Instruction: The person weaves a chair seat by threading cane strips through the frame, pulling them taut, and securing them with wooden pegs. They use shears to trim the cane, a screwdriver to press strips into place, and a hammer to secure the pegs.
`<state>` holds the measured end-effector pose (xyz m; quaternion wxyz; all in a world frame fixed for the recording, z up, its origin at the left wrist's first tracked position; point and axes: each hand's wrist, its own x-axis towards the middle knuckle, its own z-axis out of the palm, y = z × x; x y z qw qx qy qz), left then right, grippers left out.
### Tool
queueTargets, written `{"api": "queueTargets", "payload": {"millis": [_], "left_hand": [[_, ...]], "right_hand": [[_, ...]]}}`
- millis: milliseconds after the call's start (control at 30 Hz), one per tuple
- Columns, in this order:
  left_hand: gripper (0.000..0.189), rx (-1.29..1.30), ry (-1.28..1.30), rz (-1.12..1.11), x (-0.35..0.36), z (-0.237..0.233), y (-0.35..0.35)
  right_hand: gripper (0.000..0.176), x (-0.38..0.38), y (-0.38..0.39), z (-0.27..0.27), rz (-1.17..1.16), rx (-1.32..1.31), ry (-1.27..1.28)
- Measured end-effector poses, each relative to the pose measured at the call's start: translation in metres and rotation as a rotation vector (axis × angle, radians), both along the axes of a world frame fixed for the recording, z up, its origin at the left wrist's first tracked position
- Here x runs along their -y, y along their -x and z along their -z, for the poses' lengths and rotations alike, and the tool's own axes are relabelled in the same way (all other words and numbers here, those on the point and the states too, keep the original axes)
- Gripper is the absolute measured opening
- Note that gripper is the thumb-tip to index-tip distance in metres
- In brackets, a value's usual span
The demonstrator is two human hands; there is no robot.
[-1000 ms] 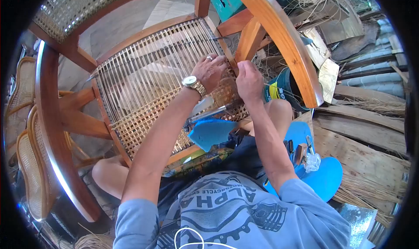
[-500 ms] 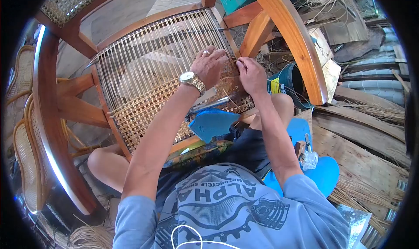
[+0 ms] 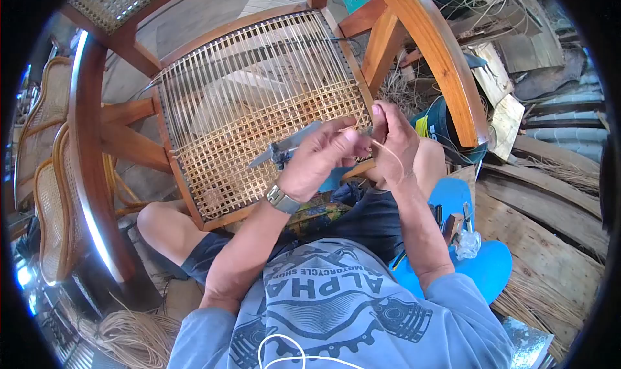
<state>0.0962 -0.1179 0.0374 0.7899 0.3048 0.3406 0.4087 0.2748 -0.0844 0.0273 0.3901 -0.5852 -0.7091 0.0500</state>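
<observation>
The wooden chair's seat frame (image 3: 173, 150) lies before me, with a partly woven cane seat (image 3: 242, 133). The near part is a tight open grid; the far part shows only parallel strands. My left hand (image 3: 317, 157), wearing a watch, is closed in a pinch over the seat's near right side. A thin cane strand (image 3: 390, 154) curves from its fingertips across my right wrist. At the right rail, my right hand (image 3: 394, 139) has its fingers curled together; what they hold is hidden. A flat metal tool (image 3: 296, 138) with a dark fitting lies across the weave beside my left hand.
The chair's arm (image 3: 436, 52) arches on the right, another wooden part (image 3: 90, 155) on the left. A dark green bucket (image 3: 446, 126) stands beyond my right hand. Cane-backed chairs (image 3: 55, 204) are at left, planks (image 3: 543, 188) and loose cane bundles (image 3: 129, 327) around.
My left hand has come back toward me from over the far strands and now pinches a strand. My right hand has dropped slightly along the right rail. The woven grid is uncovered more.
</observation>
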Motion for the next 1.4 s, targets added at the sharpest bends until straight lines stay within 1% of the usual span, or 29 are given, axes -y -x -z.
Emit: {"api": "queueTargets", "payload": {"millis": [33, 100, 167, 200, 233, 300, 333, 367, 433, 467, 500, 567, 700, 733, 767, 800, 833, 867, 900, 933, 967, 1033, 1067, 1100, 1133, 1167, 1200, 1267, 1400], "left_hand": [[0.052, -0.014, 0.030, -0.007, 0.006, -0.005, -0.002], [0.046, -0.097, -0.030, -0.027, 0.011, -0.007, -0.012], [0.039, -0.266, -0.033, 0.155, 0.011, -0.001, -0.011], [0.031, -0.202, -0.006, 0.110, 0.014, -0.003, -0.010], [0.031, -0.218, 0.002, 0.070, 0.014, -0.004, -0.006], [0.028, -0.202, -0.225, 0.116, 0.016, -0.003, 0.010], [0.025, -0.288, -0.284, 0.144, 0.022, -0.015, 0.023], [0.025, -0.306, -0.269, 0.116, 0.029, -0.028, 0.038], [0.023, -0.641, -0.389, 0.300, 0.046, -0.048, 0.072], [0.022, -0.733, -0.371, 0.284, 0.057, -0.048, 0.087], [0.022, -0.739, -0.363, 0.277, 0.068, -0.049, 0.102], [0.022, -0.983, -0.350, 0.208, 0.084, -0.049, 0.129], [0.021, -0.951, -0.201, 0.031, 0.113, -0.034, 0.148], [0.021, -0.990, -0.216, 0.026, 0.115, -0.033, 0.144], [0.021, -1.027, -0.234, 0.023, 0.116, -0.031, 0.139], [0.021, -1.052, -0.415, -0.023, 0.117, -0.023, 0.133], [0.021, -1.055, -0.414, -0.028, 0.117, -0.020, 0.128], [0.022, -1.007, -0.406, -0.033, 0.117, -0.018, 0.124], [0.022, -0.960, -0.398, -0.039, 0.118, -0.016, 0.123], [0.022, -1.020, -0.534, -0.117, 0.117, -0.009, 0.127], [0.022, -1.021, -0.529, -0.119, 0.119, -0.006, 0.133], [0.022, -1.135, -0.237, -0.383, 0.123, -0.009, 0.152], [0.023, -1.270, -0.183, -0.476, 0.123, 0.000, 0.166], [0.024, -1.399, -0.129, -0.561, 0.122, 0.014, 0.182], [0.023, -1.418, -0.088, -0.661, 0.120, 0.022, 0.195], [0.022, -1.440, -0.047, -0.774, 0.115, 0.030, 0.207], [0.022, -1.437, -0.051, -0.773, 0.105, 0.039, 0.219], [0.029, -1.804, -0.203, -0.859, 0.090, 0.059, 0.238], [0.031, -1.746, -0.212, -0.921, 0.062, 0.092, 0.246]], "right_hand": [[0.012, 0.002, 0.002, 0.000, 0.022, 0.010, -0.048], [0.010, 0.001, 0.000, -0.002, 0.010, 0.000, -0.090], [0.009, 0.002, -0.005, -0.006, 0.001, -0.023, -0.014], [0.010, 0.003, -0.010, -0.012, -0.081, -0.149, 0.110], [0.010, 0.004, -0.018, -0.022, -0.192, -0.176, 0.214], [0.012, 0.008, -0.038, -0.045, -0.408, -0.213, 0.441], [0.012, 0.009, -0.050, -0.051, -0.464, -0.167, 0.524], [0.010, 0.010, -0.059, -0.054, -0.558, -0.171, 0.507], [0.014, 0.009, -0.073, -0.061, -0.614, -0.118, 0.573], [0.017, 0.009, -0.078, -0.062, -0.582, -0.078, 0.585], [0.020, 0.011, -0.082, -0.062, -0.545, -0.037, 0.594], [0.022, 0.009, -0.087, -0.058, -0.543, 0.016, 0.603], [0.032, 0.015, -0.054, -0.052, -0.521, 0.155, 0.578], [0.045, 0.021, -0.036, -0.058, -0.508, 0.236, 0.574], [0.045, 0.025, -0.024, -0.053, -0.514, 0.237, 0.574], [0.048, 0.028, -0.013, -0.043, -0.600, 0.142, 0.571], [0.051, 0.030, -0.002, -0.038, -0.685, 0.046, 0.566], [0.051, 0.032, 0.010, -0.041, -0.693, 0.045, 0.565], [0.049, 0.034, 0.023, -0.047, -0.792, -0.010, 0.544], [0.047, 0.035, 0.033, -0.052, -0.889, -0.065, 0.525], [0.047, 0.036, 0.040, -0.055, -0.893, -0.065, 0.529], [0.041, 0.038, 0.047, -0.058, -0.805, 0.006, 0.488], [0.041, 0.037, 0.046, -0.059, -0.792, 0.009, 0.494], [0.036, 0.038, 0.043, -0.059, -0.701, -0.041, 0.515], [0.032, 0.039, 0.039, -0.061, -0.613, -0.085, 0.531], [0.032, 0.038, 0.034, -0.059, -0.603, -0.079, 0.528], [0.029, 0.037, 0.028, -0.055, -0.521, -0.153, 0.522], [0.023, 0.039, 0.019, -0.052, -0.410, -0.243, 0.523], [0.021, 0.050, 0.004, -0.059, -0.339, -0.183, 0.539]]}}
